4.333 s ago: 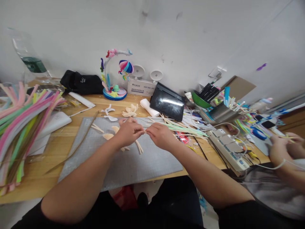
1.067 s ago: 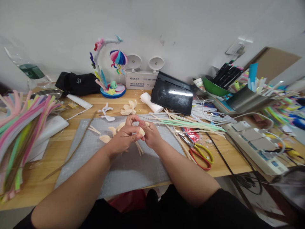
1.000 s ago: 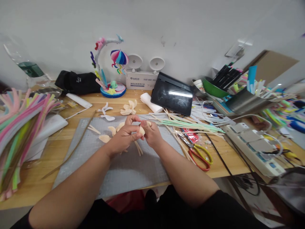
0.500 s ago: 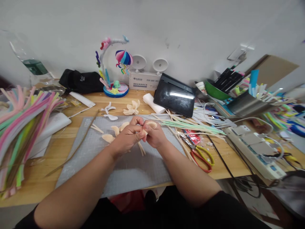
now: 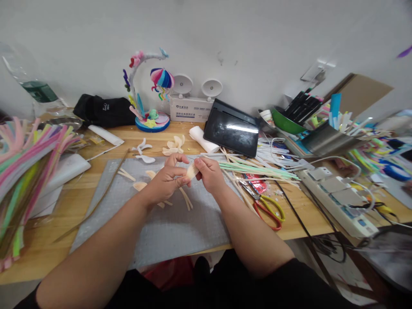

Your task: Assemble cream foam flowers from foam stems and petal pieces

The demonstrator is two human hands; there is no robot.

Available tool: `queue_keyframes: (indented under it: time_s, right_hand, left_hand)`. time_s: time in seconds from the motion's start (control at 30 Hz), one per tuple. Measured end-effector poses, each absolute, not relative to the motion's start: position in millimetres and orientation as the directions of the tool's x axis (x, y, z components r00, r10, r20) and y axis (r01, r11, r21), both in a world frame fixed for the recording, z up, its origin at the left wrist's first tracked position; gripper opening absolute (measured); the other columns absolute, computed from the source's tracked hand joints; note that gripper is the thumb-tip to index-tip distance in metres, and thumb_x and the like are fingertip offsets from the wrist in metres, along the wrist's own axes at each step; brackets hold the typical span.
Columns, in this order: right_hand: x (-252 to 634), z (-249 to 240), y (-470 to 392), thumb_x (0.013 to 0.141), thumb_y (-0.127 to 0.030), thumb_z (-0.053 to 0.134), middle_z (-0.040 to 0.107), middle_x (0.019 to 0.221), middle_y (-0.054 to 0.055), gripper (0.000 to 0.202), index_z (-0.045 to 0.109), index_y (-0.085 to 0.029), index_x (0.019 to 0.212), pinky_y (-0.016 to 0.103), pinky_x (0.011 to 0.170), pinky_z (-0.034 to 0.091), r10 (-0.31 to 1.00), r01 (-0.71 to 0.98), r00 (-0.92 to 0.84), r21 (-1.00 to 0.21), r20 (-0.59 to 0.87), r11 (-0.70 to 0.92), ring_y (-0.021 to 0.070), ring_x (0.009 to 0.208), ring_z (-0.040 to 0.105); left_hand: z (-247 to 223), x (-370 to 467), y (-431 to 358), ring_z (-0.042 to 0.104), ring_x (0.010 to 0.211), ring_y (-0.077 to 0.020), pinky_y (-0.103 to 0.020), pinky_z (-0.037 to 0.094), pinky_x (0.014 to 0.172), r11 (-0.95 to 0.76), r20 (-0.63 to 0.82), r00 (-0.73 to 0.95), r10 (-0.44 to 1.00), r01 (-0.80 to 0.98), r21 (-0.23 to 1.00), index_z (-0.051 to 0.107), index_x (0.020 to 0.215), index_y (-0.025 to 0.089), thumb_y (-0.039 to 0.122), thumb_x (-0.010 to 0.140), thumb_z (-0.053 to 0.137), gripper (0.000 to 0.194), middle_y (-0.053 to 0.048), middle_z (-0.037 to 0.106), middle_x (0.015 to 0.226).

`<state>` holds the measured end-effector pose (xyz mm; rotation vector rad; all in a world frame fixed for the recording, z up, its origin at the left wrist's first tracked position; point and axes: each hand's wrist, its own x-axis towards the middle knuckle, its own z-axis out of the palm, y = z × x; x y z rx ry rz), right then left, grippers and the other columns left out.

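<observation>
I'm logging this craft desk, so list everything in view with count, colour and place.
cream petal piece: one, cream, pinched between both hands
cutting mat: one, grey, desk centre
loose petals: several, cream and white, on and behind the mat
pipe cleaners: a bundle, pink, green, yellow, far left
scissors: one, red and yellow handles, right of the mat
tablet: one, black, leaning at the back
power strip: one, white, right
ornament: one, multicoloured, by the wall
black bag: one, back left
left hand: gripping the piece
right hand: gripping the piece
</observation>
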<state>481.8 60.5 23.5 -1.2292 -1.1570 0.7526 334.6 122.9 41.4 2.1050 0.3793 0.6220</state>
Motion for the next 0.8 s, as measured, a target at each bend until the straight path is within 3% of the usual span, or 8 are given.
queue_keyframes:
  time_s: [0.13,0.3,0.4,0.8]
  right_hand:
    - [487,29,59,0.08,-0.04,0.045,0.044,0.041,-0.004,0.039,0.048,-0.015,0.05,0.02,0.041,0.031,0.931,0.214,0.242,-0.951,0.274,0.225,0.0049,0.039,0.039]
    - [500,34,59,0.069,-0.036,0.061,0.057,0.06,-0.003,0.021,0.061,-0.018,0.081,0.02,0.049,0.041,0.922,0.13,0.215,-0.945,0.322,0.3,0.0068,0.051,0.05]
    - [502,34,58,0.063,-0.03,0.067,0.062,0.069,0.0,0.02,0.064,-0.018,0.078,0.022,0.057,0.045,0.929,0.116,0.176,-0.944,0.325,0.309,0.0083,0.06,0.055]
    - [499,30,58,0.061,-0.032,0.068,0.058,0.064,-0.002,0.019,0.061,-0.017,0.072,0.023,0.056,0.042,0.94,0.099,0.165,-0.954,0.297,0.284,0.0083,0.058,0.052]
  left_hand:
    - [43,333,124,0.036,0.106,-0.0224,-0.034,0.029,0.092,-0.511,0.25,0.836,0.489,0.042,0.858,0.063,0.063,0.017,0.043,0.076,0.047,0.033,-0.007,0.04,0.108]
    - [42,329,128,0.04,0.1,-0.0205,-0.032,0.033,0.087,-0.293,0.2,0.787,0.583,-0.025,0.956,0.059,0.057,0.016,0.031,0.074,0.049,0.025,-0.005,0.043,0.104]
    - [41,327,132,0.041,0.097,-0.0195,-0.03,0.035,0.083,-0.198,0.186,0.77,0.611,-0.079,0.977,0.057,0.053,0.016,0.026,0.072,0.049,0.023,-0.005,0.046,0.101]
    - [46,324,135,0.04,0.104,-0.0229,-0.034,0.036,0.084,-0.27,0.223,0.743,0.632,-0.059,0.961,0.06,0.055,0.017,0.03,0.071,0.05,0.023,-0.007,0.048,0.103]
